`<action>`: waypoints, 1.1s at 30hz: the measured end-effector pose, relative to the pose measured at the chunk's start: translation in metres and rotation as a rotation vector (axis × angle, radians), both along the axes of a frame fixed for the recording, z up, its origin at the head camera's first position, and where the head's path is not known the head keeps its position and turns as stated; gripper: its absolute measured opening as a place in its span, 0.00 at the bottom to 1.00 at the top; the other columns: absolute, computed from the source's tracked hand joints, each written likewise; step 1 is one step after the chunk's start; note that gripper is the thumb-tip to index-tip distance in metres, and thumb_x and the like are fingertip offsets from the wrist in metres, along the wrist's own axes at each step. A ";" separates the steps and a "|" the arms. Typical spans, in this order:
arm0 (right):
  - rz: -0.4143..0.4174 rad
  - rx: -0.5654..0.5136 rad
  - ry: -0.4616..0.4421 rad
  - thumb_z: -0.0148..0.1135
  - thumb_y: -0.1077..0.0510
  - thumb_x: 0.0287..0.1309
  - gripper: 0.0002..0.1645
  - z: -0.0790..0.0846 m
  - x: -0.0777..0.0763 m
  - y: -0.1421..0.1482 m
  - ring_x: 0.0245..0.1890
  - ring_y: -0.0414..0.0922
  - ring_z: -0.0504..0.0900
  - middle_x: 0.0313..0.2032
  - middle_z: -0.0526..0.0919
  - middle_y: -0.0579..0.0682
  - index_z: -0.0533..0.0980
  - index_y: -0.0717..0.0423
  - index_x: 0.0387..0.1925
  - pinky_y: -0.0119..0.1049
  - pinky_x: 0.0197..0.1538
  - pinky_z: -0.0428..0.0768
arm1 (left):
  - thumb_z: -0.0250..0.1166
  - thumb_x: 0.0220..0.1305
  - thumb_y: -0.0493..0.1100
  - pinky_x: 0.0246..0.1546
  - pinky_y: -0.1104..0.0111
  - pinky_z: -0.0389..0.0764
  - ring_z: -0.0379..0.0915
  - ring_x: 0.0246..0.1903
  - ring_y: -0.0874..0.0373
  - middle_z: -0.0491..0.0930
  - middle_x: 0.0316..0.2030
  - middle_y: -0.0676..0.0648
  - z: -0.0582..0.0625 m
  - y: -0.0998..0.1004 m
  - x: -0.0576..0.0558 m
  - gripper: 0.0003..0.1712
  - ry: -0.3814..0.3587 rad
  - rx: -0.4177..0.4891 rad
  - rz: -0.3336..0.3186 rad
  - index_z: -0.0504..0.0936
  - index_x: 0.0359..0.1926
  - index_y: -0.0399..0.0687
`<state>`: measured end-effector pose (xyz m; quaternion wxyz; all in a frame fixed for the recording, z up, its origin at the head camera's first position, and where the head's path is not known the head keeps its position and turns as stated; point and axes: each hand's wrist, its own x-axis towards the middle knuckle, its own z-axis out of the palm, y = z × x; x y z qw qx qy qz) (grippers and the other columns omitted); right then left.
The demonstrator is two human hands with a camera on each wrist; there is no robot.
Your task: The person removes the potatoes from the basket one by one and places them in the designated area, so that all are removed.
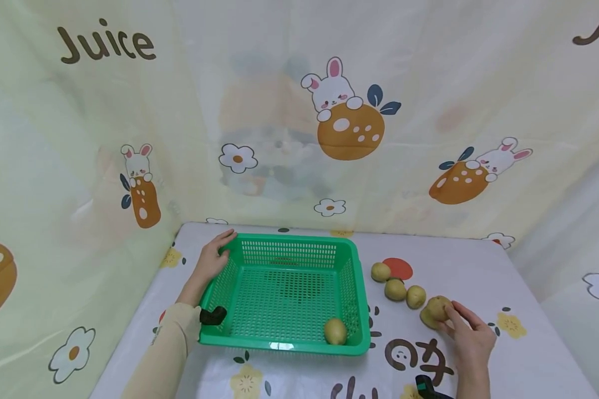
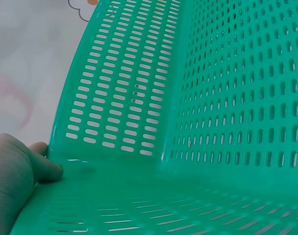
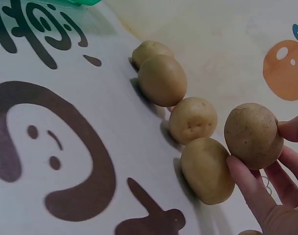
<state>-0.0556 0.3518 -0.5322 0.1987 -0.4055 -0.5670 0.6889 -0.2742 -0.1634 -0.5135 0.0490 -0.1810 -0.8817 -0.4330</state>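
Note:
A green plastic basket (image 1: 279, 346) with slotted walls stands on the table, one potato (image 1: 335, 331) in its near right corner. My left hand (image 1: 212, 260) grips the basket's rim at the far left corner; in the left wrist view the thumb (image 2: 48, 169) lies over the inner side. To the right of the basket, my right hand (image 1: 471, 335) pinches a potato (image 3: 253, 134) between thumb and fingers. That potato overlaps another potato (image 3: 207, 171) lying on the cloth. Several more potatoes, among them one at the far end (image 1: 381, 271), form a slanting row towards the basket.
A white printed cloth (image 1: 479, 266) with flowers and dark lettering covers the table. Behind and at both sides hang pale curtains (image 1: 279, 194) printed with rabbits and oranges. A red printed spot (image 1: 399, 269) shows beside the far potatoes.

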 end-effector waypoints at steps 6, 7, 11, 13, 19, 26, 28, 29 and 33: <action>-0.017 -0.033 0.023 0.70 0.61 0.57 0.10 0.002 -0.002 0.007 0.34 0.27 0.80 0.44 0.76 0.40 0.87 0.46 0.40 0.29 0.37 0.82 | 0.51 0.63 0.24 0.48 0.53 0.67 0.55 0.70 0.40 0.64 0.70 0.38 0.000 0.001 0.001 0.31 0.007 0.003 0.004 0.71 0.67 0.36; -0.024 -0.041 0.019 0.70 0.60 0.56 0.10 0.002 -0.001 0.008 0.34 0.27 0.80 0.44 0.75 0.40 0.87 0.46 0.40 0.29 0.37 0.82 | 0.51 0.63 0.24 0.48 0.53 0.67 0.55 0.71 0.40 0.65 0.70 0.39 0.000 0.001 0.001 0.31 0.003 0.006 0.006 0.71 0.67 0.37; -0.067 -0.071 -0.007 0.71 0.59 0.55 0.10 0.000 0.002 0.010 0.37 0.28 0.79 0.45 0.74 0.40 0.87 0.44 0.40 0.29 0.37 0.82 | 0.51 0.63 0.24 0.49 0.53 0.66 0.55 0.70 0.40 0.65 0.70 0.40 -0.001 0.002 0.000 0.31 0.005 -0.006 0.009 0.71 0.67 0.37; -0.093 -0.094 0.004 0.73 0.59 0.53 0.11 0.000 0.004 0.011 0.39 0.29 0.78 0.46 0.74 0.41 0.87 0.45 0.40 0.29 0.36 0.82 | 0.51 0.62 0.24 0.49 0.53 0.66 0.55 0.70 0.40 0.65 0.70 0.39 -0.001 0.001 0.000 0.31 0.005 -0.006 0.010 0.71 0.67 0.37; -0.163 -0.174 0.118 0.73 0.66 0.50 0.11 0.002 0.007 0.019 0.35 0.29 0.81 0.47 0.74 0.43 0.88 0.50 0.36 0.32 0.33 0.82 | 0.51 0.62 0.24 0.48 0.53 0.66 0.56 0.70 0.40 0.65 0.70 0.40 -0.001 0.000 -0.002 0.31 0.010 -0.004 0.009 0.71 0.67 0.36; -0.158 -0.144 0.161 0.70 0.69 0.52 0.11 0.012 -0.003 0.031 0.29 0.31 0.83 0.44 0.75 0.44 0.88 0.50 0.31 0.33 0.30 0.83 | 0.51 0.63 0.24 0.48 0.53 0.67 0.55 0.70 0.39 0.64 0.70 0.39 0.000 -0.001 -0.001 0.31 0.011 -0.003 0.005 0.71 0.67 0.37; -0.148 -0.135 0.149 0.70 0.69 0.52 0.11 0.013 -0.007 0.035 0.28 0.31 0.83 0.43 0.76 0.43 0.87 0.49 0.29 0.33 0.30 0.83 | 0.51 0.62 0.24 0.48 0.53 0.67 0.56 0.70 0.39 0.65 0.70 0.39 0.000 -0.001 -0.001 0.31 0.017 -0.001 0.002 0.71 0.67 0.36; -0.149 -0.137 0.146 0.70 0.69 0.52 0.11 0.013 -0.009 0.037 0.28 0.31 0.83 0.42 0.76 0.43 0.87 0.49 0.29 0.34 0.30 0.83 | 0.51 0.62 0.24 0.48 0.53 0.67 0.56 0.70 0.40 0.65 0.69 0.39 0.000 -0.001 -0.001 0.31 0.019 0.001 0.001 0.71 0.67 0.36; -0.123 -0.152 0.119 0.70 0.69 0.52 0.11 0.012 -0.012 0.046 0.28 0.31 0.83 0.39 0.77 0.41 0.87 0.48 0.27 0.35 0.30 0.83 | 0.51 0.62 0.24 0.47 0.54 0.67 0.56 0.70 0.40 0.65 0.69 0.39 -0.001 0.000 -0.001 0.31 0.025 0.002 0.000 0.72 0.67 0.36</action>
